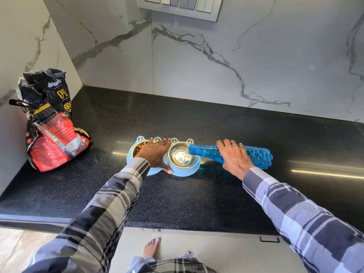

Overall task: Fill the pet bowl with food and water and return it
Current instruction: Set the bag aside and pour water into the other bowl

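Observation:
A light blue double pet bowl (182,171) sits on the black counter. Its left steel cup (139,147) holds brown kibble, half hidden by my left hand (156,154), which grips the middle of the bowl, thumb at the front rim. Its right steel cup (182,157) holds a little water. My right hand (234,157) grips a blue plastic bottle (258,156) tipped on its side, and a thin stream of water runs from its open neck (195,149) into the right cup.
A crumpled red and black pet food bag (53,123) stands at the counter's left end against the marble wall. The black counter (197,201) stretches right of the bottle. A switch panel (180,6) hangs on the back wall. A bare foot (151,248) is on the floor.

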